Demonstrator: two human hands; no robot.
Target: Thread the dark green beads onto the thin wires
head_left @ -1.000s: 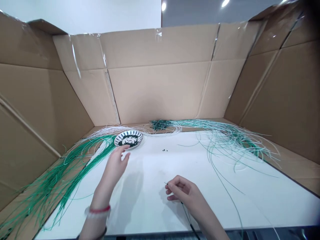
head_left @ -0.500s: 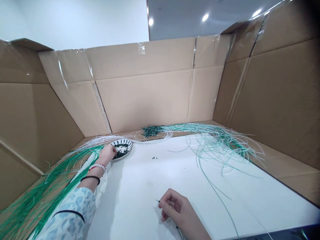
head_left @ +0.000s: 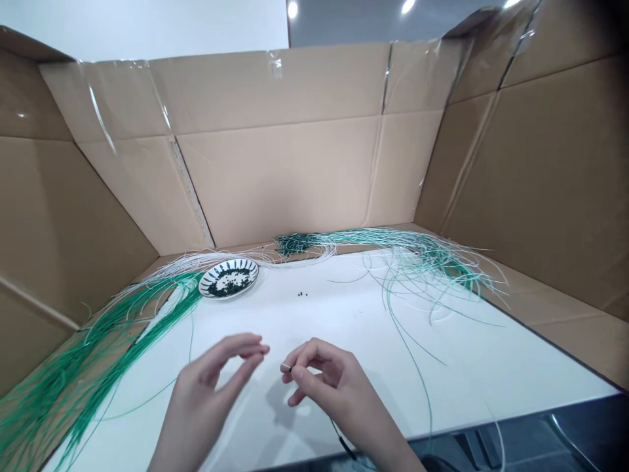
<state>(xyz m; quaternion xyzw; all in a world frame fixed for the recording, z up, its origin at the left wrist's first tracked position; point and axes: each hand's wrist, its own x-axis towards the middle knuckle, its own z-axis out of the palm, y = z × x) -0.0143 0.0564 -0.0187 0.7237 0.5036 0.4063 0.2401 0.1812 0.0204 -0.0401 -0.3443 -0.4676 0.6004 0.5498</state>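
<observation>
My left hand [head_left: 216,380] hovers low over the white table [head_left: 344,321], thumb and forefinger pinched together on something too small to make out. Close to its right, my right hand [head_left: 319,380] pinches the tip of a thin dark strand [head_left: 339,438] that trails back off the table's near edge. The two fingertips are a few centimetres apart. A small black-and-white patterned dish [head_left: 228,278] holding several dark beads sits at the far left of the table. Two loose dark beads [head_left: 302,294] lie to the right of the dish.
Bundles of green and white strands [head_left: 88,347] fan along the left side, and more green strands [head_left: 422,262] spread across the back right. Tall cardboard walls [head_left: 295,164] enclose the table on three sides. The table's dark front edge [head_left: 540,426] runs at the lower right.
My left hand has drawn back from the dish to the table's near middle, pinched shut. My right hand rose slightly and moved to meet it, still holding the strand.
</observation>
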